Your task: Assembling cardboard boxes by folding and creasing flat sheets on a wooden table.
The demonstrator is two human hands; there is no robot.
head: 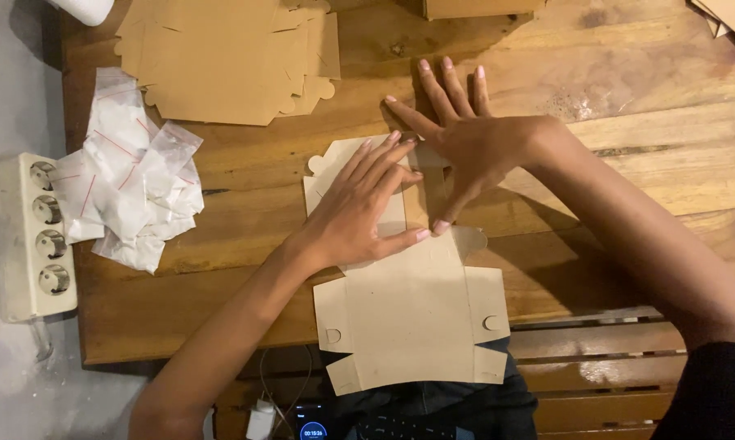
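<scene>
A flat, die-cut brown cardboard box blank (412, 314) lies at the near edge of a wooden bench (628, 163), its near end hanging past the edge over the person's lap. Both hands press on its far half. The left hand (359, 208) lies palm down on the card, fingers spread and straight, gripping nothing. The right hand (465, 138) crosses just beyond it, fingers splayed wide on the wood and the blank's far flap, its thumb touching the card beside the left thumb. Rounded tabs and slots show along the blank's left and right flaps.

At the far left of the bench sits a stack of matching brown blanks (229, 57). To the left, a heap of small clear plastic bags with red lines (131, 183) rests at the bench's edge. Beyond that edge lies a white power strip with four sockets (33, 236).
</scene>
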